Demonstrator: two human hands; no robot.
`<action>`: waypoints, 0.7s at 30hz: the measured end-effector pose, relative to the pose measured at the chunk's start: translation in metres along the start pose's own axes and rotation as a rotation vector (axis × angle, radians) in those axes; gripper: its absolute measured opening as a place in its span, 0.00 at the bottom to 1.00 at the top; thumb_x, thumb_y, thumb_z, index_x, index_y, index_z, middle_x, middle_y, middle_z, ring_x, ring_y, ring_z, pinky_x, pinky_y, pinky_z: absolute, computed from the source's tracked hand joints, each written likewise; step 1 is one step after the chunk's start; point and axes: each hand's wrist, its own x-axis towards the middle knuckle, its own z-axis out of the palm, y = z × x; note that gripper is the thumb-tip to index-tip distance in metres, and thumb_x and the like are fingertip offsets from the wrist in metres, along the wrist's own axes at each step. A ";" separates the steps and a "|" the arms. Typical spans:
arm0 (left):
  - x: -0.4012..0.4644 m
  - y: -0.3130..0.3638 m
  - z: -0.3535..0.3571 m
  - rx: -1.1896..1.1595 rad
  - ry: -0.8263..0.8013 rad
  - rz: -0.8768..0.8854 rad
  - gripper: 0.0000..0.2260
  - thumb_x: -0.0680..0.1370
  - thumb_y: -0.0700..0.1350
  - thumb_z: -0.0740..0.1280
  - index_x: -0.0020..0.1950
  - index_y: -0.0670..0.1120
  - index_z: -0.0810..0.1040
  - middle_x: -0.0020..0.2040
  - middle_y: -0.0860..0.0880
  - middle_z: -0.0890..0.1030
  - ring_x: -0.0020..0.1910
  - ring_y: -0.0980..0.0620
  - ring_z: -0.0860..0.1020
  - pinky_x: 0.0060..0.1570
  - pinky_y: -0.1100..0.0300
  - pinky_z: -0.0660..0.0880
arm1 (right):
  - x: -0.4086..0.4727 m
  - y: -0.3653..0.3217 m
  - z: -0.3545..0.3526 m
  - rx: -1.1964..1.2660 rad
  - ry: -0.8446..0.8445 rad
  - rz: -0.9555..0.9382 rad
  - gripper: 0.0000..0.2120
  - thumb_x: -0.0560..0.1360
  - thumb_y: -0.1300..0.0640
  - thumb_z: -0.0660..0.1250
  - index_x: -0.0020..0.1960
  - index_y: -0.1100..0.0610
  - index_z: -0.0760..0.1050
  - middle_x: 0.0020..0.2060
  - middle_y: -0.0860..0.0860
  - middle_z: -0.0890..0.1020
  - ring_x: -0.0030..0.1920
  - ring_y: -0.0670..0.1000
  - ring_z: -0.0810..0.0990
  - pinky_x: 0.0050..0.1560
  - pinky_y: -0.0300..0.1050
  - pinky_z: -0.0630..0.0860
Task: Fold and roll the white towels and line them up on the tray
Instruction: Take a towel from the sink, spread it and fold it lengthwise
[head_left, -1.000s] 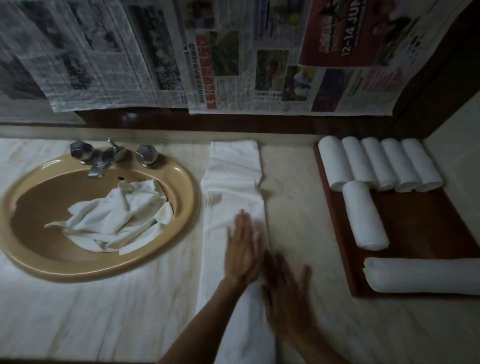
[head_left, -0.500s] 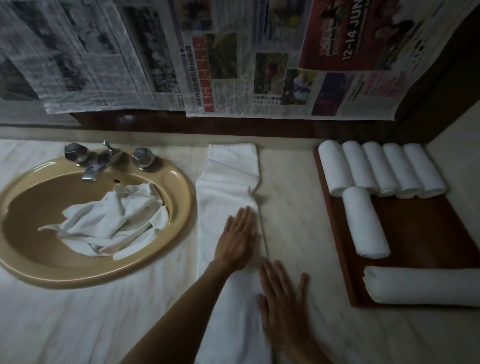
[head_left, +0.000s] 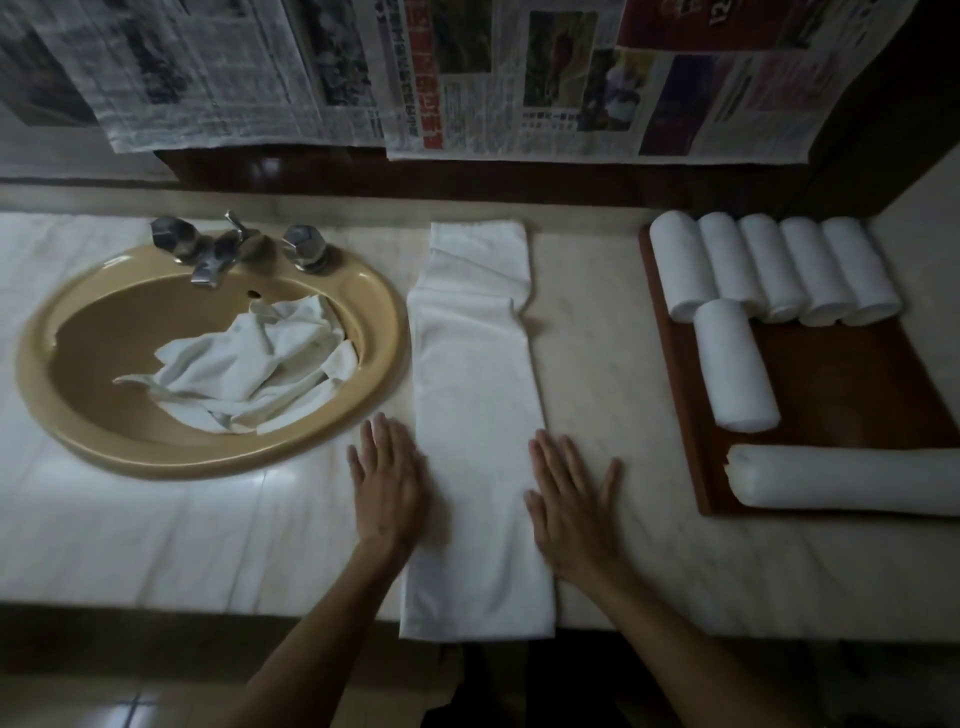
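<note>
A white towel (head_left: 475, 395) folded into a long narrow strip lies on the marble counter, its near end hanging slightly over the front edge. My left hand (head_left: 388, 480) lies flat with straight fingers along the strip's left edge. My right hand (head_left: 571, 496) lies flat along its right edge. On the right, a brown wooden tray (head_left: 857, 374) carries several rolled white towels (head_left: 769, 267) in a row at the back, one roll (head_left: 735, 366) in front of them, and a longer roll (head_left: 847, 480) lying crosswise near the front.
A tan sink (head_left: 213, 452) on the left holds a crumpled heap of white towels (head_left: 249, 364), below a chrome faucet (head_left: 228, 249). Newspaper sheets (head_left: 415, 73) cover the wall behind. The counter's front edge runs just under my wrists.
Both hands slid back toward me and apart, from on top of the strip to its two side edges. The towel now lies flatter and straighter.
</note>
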 end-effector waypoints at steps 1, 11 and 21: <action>-0.009 0.010 -0.004 -0.050 0.028 0.059 0.29 0.81 0.52 0.40 0.80 0.40 0.50 0.81 0.42 0.49 0.79 0.44 0.42 0.77 0.46 0.40 | 0.001 -0.005 -0.002 0.008 0.000 0.036 0.31 0.78 0.45 0.52 0.79 0.53 0.60 0.80 0.46 0.57 0.79 0.52 0.58 0.67 0.81 0.48; -0.081 -0.020 -0.004 -0.097 -0.014 0.114 0.27 0.83 0.52 0.46 0.81 0.42 0.51 0.81 0.43 0.48 0.80 0.43 0.45 0.77 0.44 0.41 | -0.067 -0.013 0.018 0.026 0.168 0.229 0.30 0.81 0.45 0.50 0.78 0.60 0.61 0.78 0.55 0.61 0.78 0.59 0.58 0.71 0.76 0.47; -0.119 -0.017 -0.013 -0.119 0.004 0.404 0.19 0.82 0.49 0.57 0.71 0.43 0.73 0.73 0.42 0.71 0.72 0.42 0.69 0.68 0.43 0.71 | -0.102 -0.028 0.016 0.145 0.204 -0.084 0.25 0.83 0.50 0.53 0.77 0.58 0.64 0.78 0.52 0.62 0.79 0.55 0.58 0.75 0.65 0.53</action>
